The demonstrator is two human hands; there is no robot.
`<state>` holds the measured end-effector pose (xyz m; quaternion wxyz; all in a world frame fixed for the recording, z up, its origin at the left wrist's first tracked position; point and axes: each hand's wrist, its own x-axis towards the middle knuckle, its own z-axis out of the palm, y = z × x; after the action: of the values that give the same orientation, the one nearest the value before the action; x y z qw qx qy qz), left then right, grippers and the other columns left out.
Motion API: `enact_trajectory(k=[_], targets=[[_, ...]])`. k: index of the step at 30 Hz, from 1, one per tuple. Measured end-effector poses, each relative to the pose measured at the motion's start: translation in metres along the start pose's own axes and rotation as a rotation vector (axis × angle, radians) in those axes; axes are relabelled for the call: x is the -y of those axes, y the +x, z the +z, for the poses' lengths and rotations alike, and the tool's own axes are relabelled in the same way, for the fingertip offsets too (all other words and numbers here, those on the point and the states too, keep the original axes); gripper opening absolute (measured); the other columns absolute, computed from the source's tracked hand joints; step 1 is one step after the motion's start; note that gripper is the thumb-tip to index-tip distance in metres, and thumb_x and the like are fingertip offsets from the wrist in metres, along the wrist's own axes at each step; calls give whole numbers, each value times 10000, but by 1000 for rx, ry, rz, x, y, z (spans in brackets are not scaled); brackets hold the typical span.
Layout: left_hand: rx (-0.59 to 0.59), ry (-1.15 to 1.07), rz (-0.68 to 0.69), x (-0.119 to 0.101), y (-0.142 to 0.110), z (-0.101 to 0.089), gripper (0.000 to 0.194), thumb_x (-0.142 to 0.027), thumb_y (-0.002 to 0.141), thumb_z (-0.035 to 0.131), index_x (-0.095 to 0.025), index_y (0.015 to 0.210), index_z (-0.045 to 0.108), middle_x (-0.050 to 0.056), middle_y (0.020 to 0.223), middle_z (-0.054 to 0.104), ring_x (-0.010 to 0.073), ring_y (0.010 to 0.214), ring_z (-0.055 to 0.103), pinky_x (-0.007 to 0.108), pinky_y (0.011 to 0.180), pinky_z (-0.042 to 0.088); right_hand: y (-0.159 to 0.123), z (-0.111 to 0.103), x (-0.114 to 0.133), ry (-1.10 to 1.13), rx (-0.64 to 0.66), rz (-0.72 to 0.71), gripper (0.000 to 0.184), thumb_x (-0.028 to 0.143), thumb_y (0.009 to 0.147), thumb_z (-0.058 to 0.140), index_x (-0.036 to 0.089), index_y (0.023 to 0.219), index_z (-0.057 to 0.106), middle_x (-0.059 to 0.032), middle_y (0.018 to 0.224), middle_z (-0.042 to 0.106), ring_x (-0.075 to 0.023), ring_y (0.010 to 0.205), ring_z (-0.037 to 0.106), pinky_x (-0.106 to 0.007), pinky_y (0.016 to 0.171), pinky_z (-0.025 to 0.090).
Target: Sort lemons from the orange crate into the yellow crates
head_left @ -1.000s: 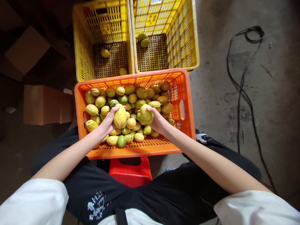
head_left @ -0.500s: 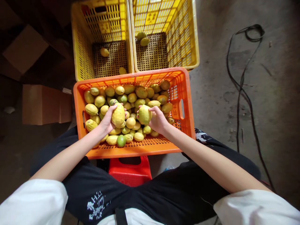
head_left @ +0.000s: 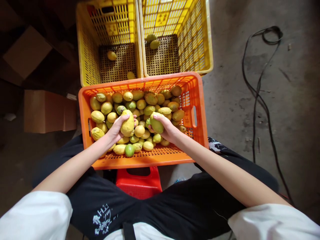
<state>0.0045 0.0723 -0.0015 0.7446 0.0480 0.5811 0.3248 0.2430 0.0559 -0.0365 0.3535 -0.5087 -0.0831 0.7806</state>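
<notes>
My left hand (head_left: 116, 129) is closed round a large yellow lemon (head_left: 127, 124), with the thumb lying over its upper side. A greener lemon (head_left: 156, 123) sits in my right hand (head_left: 169, 128), whose thumb presses on its top. Both hands are held over an orange crate (head_left: 140, 161) filled with several yellow and greenish lemons (head_left: 97, 116). One bright green fruit (head_left: 129, 150) lies at the near side of the pile. The fingers under each held lemon are partly hidden.
Beyond the orange crate stand two yellow crates, the left one (head_left: 87, 56) and the right one (head_left: 192, 46), each with a couple of lemons. A red stool (head_left: 139, 183) is below. Cardboard boxes (head_left: 45, 111) are at left; a black cable (head_left: 257, 90) lies on the floor at right.
My right hand has turned its lemon, so a greener side now faces up and the thumb lies across it. The left hand's lemon has tilted slightly.
</notes>
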Motion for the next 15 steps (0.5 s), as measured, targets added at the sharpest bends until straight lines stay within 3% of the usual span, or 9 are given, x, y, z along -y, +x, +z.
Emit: enact_trajectory(k=[3, 5, 9, 15], targets=[[-39, 8, -42, -1, 1, 0, 603, -444, 949, 876, -302, 1515, 726, 123, 1195, 898, 329, 921, 887, 432, 686, 757, 1, 3, -1, -16, -48, 0, 442, 506, 779, 981, 290, 1022, 680, -8, 907, 786, -270, 877, 812, -388, 758, 691], [-59, -12, -41, -1, 0, 3, 612, -484, 985, 816, -306, 1561, 711, 121, 1181, 902, 346, 928, 887, 459, 701, 765, 0, 6, -1, -16, -51, 0, 401, 529, 807, 936, 294, 996, 671, -27, 912, 798, -306, 980, 833, -420, 833, 717], [-65, -50, -11, -1, -5, 10, 516, -492, 1049, 700, -249, 1501, 756, 129, 1169, 905, 357, 989, 875, 465, 787, 771, -1, 9, 1, -16, -61, -5, 408, 559, 787, 921, 301, 944, 646, -67, 975, 825, -359, 1154, 820, -470, 913, 736], [-71, -37, -35, 0, -6, 14, 481, -493, 1067, 698, -202, 1444, 768, 162, 1156, 895, 345, 1007, 857, 427, 821, 751, 3, 3, 2, -5, -66, -5, 350, 553, 795, 838, 310, 978, 664, -79, 1024, 836, -373, 1190, 821, -500, 921, 740]])
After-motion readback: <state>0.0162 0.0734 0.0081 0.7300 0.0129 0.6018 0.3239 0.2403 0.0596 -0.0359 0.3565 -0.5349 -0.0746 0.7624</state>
